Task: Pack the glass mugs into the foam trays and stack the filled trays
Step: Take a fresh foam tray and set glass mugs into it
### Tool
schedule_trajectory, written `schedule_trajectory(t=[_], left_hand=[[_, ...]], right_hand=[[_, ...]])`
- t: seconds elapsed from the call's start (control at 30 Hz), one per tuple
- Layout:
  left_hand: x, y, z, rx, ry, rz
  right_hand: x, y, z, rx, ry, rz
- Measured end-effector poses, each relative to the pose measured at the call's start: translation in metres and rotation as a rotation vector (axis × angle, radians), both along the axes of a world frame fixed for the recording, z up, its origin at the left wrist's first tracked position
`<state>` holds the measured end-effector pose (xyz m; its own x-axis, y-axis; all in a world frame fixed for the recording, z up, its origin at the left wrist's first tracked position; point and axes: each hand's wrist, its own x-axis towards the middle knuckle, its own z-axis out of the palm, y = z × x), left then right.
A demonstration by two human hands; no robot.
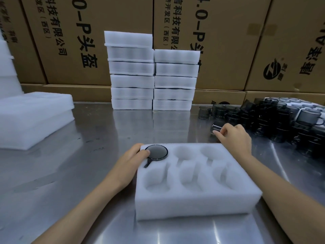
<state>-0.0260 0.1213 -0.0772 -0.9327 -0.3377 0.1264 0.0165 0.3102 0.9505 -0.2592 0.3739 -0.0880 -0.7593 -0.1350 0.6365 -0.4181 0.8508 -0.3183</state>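
Note:
A white foam tray [193,203] with several round pockets lies on the steel table in front of me. One dark glass mug [156,152] sits in its far-left pocket, handle pointing toward me. My left hand [133,157] rests at the tray's far-left corner, its fingertips touching the mug's rim. Just beyond the tray's far-right corner my right hand [233,134] grips a smoky glass mug [217,127] lying on the table. A heap of dark glass mugs [281,118] fills the table's right side.
Two stacks of filled foam trays [151,76] stand at the back middle against cardboard boxes [228,41]. Flat foam sheets [33,117] are piled at the left, with more foam [7,67] behind them. The steel table [88,173] shows bare between these.

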Motion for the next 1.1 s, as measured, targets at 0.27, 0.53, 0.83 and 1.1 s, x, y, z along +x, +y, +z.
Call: schedule_trajectory(t=[0.27, 0.53, 0.83, 1.1], left_hand=[[0.003, 0.002, 0.002, 0.006, 0.006, -0.020], [0.005, 0.000, 0.002, -0.037, 0.004, -0.019], [0.004, 0.000, 0.002, -0.033, -0.010, -0.023], [0.003, -0.002, -0.001, -0.041, -0.016, -0.021]], right_hand=[[0.054, 0.006, 0.007, -0.294, -0.221, 0.066], [0.078, 0.010, 0.021, -0.635, -0.648, 0.302], [0.106, 0.009, 0.070, -0.274, -0.080, 0.502], [0.146, -0.022, 0.068, 0.153, -0.090, 0.677]])
